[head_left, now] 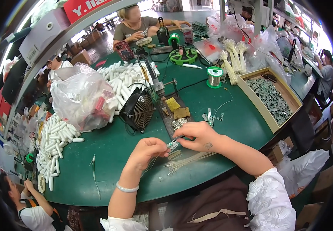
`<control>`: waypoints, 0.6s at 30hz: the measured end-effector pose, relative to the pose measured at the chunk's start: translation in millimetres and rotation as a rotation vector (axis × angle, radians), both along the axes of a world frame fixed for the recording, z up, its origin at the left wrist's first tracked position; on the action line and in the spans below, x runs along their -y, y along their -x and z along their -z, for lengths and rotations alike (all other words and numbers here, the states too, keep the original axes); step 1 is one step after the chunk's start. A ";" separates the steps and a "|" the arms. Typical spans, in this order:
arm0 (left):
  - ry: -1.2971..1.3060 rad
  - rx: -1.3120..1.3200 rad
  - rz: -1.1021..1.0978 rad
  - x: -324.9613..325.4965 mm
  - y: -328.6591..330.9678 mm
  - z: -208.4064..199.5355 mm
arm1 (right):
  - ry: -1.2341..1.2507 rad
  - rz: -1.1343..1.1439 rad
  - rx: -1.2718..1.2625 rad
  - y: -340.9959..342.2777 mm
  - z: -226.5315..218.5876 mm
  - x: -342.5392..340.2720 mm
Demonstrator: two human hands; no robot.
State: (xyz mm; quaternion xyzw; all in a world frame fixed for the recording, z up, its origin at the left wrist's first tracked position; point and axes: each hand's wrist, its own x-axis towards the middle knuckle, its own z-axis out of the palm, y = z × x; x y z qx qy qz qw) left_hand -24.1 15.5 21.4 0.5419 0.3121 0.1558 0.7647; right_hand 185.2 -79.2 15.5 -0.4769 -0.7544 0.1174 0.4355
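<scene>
In the middle of the near table edge my two hands work close together, fingertips almost touching. My left hand is closed in a pinch on a thin pale wire, whose tail runs down past the wrist. Between the hands is a small pale-green and white piece, too small to make out fully. My right hand is also pinched, with something small and dark at its fingertips that I cannot name. Below them lies a bundle of cream wires. Just beyond my right hand sits a heap of small silvery parts.
Left are piled white tubes, a plastic bag and a black fan. A solder spool stands beyond, near small circuit boards. A cardboard tray holds many strips at right. Another person sits across the table.
</scene>
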 end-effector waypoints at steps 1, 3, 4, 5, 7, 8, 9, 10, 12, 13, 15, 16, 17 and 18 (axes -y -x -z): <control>0.016 -0.002 0.008 0.5 0.3 0.0 | 0.000 0.001 -0.002 0.6 0.1 0.5; 0.032 -0.006 0.019 1.6 -0.1 0.9 | -0.007 0.027 0.012 1.2 -0.5 1.1; -0.024 -0.005 0.012 2.3 0.4 1.6 | -0.009 0.025 0.011 1.4 -2.9 0.5; -0.080 -0.003 0.005 3.2 0.9 2.1 | 0.085 0.053 -0.045 1.5 -6.5 0.4; -0.129 -0.002 0.007 4.7 -0.1 2.5 | 0.179 0.083 -0.101 2.5 -9.1 0.4; -0.176 0.001 0.009 5.2 -1.3 2.7 | 0.273 0.057 -0.216 3.9 -9.2 0.6; -0.176 0.002 0.012 5.9 -2.3 2.4 | 0.365 0.031 -0.332 4.8 -9.2 0.6; -0.190 0.001 0.016 7.1 -2.8 1.6 | 0.365 0.033 -0.332 5.0 -8.8 0.4; -0.203 0.001 0.020 8.9 -4.6 1.5 | 0.421 0.042 -0.327 4.9 -6.8 -0.5; -0.201 0.007 -0.002 9.6 -5.1 1.4 | 0.421 0.041 -0.327 4.4 -5.6 -1.5; -0.200 0.015 -0.026 9.1 -6.0 4.6 | 0.424 0.069 -0.315 2.7 -3.5 -2.7; -0.215 0.034 -0.102 6.7 -6.9 8.9 | 0.423 0.066 -0.313 2.8 -4.5 -2.3; -0.229 0.053 -0.178 6.2 -7.5 10.4 | 0.429 0.094 -0.318 3.4 -5.7 -1.2; -0.230 0.055 -0.181 8.4 -7.0 9.5 | 0.435 0.121 -0.324 4.6 -6.4 -0.5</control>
